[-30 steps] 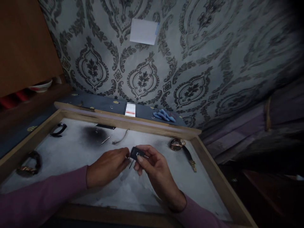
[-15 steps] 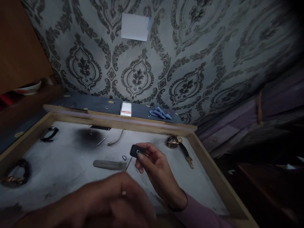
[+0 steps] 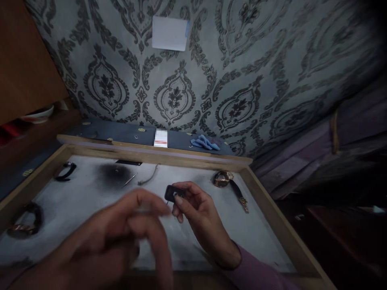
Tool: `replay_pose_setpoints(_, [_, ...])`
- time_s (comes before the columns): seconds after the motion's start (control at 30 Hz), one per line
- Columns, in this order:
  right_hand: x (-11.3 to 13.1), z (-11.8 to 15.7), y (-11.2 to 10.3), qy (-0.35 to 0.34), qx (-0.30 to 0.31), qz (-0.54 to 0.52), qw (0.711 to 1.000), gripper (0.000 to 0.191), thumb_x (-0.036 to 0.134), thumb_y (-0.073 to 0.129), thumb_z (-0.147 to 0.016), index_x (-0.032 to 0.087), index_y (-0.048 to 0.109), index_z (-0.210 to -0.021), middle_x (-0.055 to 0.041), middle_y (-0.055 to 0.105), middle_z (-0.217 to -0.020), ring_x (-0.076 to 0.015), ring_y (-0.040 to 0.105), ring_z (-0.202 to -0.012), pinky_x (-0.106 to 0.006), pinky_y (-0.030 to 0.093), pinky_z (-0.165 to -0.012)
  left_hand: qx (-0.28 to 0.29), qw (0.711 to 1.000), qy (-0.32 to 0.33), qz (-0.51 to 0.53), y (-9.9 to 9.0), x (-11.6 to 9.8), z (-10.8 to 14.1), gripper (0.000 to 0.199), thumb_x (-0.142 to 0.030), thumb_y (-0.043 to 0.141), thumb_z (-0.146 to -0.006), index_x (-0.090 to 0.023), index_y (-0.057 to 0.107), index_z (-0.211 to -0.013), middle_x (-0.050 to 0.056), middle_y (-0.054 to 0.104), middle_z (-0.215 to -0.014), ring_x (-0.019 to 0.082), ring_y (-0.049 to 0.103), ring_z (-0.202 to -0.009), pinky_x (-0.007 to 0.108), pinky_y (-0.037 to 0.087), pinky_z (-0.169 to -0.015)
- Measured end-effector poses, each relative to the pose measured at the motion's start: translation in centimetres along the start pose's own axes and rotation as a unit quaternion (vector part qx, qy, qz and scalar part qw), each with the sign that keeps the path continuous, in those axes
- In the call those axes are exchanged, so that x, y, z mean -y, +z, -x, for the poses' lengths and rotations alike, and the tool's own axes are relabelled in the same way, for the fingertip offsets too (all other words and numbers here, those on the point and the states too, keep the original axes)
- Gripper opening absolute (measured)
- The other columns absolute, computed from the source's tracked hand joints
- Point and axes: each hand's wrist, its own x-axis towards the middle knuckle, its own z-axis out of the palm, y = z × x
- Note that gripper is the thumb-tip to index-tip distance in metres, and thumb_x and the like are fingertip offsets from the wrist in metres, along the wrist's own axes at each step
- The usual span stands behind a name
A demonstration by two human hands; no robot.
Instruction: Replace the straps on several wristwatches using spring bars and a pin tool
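Observation:
Between the thumb and fingers of my right hand (image 3: 198, 217) is a small black device (image 3: 174, 193), held over the middle of a shallow wooden tray (image 3: 266, 209) with a white bottom. My left hand (image 3: 130, 233) is in front and to the left, blurred, its fingers apart and curved with nothing seen between them. Its index fingertip is near the device's lower left edge. A thin dark piece shows just below the device. Behind the hands lie a thin metal tool (image 3: 130, 179) and a thin curved strap (image 3: 148, 176).
Watches lie at the tray's left (image 3: 27, 225), back left (image 3: 65, 172) and right (image 3: 222, 179). A flat black strip (image 3: 129, 162) is by the back wall. Behind the tray are a small white box (image 3: 161, 138) and a blue cloth (image 3: 204, 142).
My left hand has risen and its fingers have spread, nearing the black device. It now covers the grey strap and small dark loop seen before. My right hand has hardly moved.

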Motion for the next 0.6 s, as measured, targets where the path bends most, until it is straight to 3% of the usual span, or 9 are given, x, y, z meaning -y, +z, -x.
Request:
replay_pose_setpoints(0.13, [0.2,0.2,0.1,0.000,0.014,0.017,1.000,0.024,0.031,0.075,-0.078,0.017,0.064,-0.094,-0.0001,0.064,-0.075,-0.0080,0.056,-0.053,-0.019,0.044,-0.046,-0.084,0.971,0.099,-0.201,-0.7,1.6,-3.2,0.038,-0.011,0.041,-0.089,-0.026,0.044,-0.124,0.006,0.066,-0.115,0.021,0.061,-0.111,0.034,0.047,-0.095])
replay_pose_setpoints(0.3, [0.4,0.3,0.2,0.000,0.016,0.029,0.999,0.023,0.032,0.074,-0.080,0.018,0.064,-0.094,0.0006,0.064,-0.071,-0.0089,0.056,-0.052,-0.020,0.046,-0.046,-0.064,0.912,0.206,-0.349,-1.1,3.8,-3.9,0.055,0.001,0.035,-0.084,-0.025,0.033,-0.133,0.008,0.062,-0.122,0.021,0.057,-0.115,0.037,0.047,-0.097])
replay_pose_setpoints(0.5, [0.2,0.3,0.2,0.002,0.023,0.018,1.000,0.021,0.031,0.073,-0.080,0.018,0.064,-0.094,0.0005,0.065,-0.070,-0.0096,0.058,-0.054,-0.020,0.048,-0.048,-0.050,0.855,0.263,-0.444,-1.7,4.6,-3.6,0.058,0.006,0.034,-0.082,-0.022,0.039,-0.132,0.008,0.063,-0.123,0.022,0.054,-0.118,0.043,0.040,-0.102])
replay_pose_setpoints(0.6, [0.2,0.3,0.2,0.005,0.016,0.015,1.000,0.022,0.031,0.074,-0.080,0.018,0.064,-0.094,0.0002,0.065,-0.071,-0.0102,0.059,-0.056,-0.021,0.048,-0.048,-0.046,0.842,0.278,-0.460,-1.7,4.5,-3.6,0.056,0.008,0.033,-0.083,-0.022,0.043,-0.130,0.008,0.066,-0.120,0.021,0.058,-0.114,0.044,0.039,-0.103])
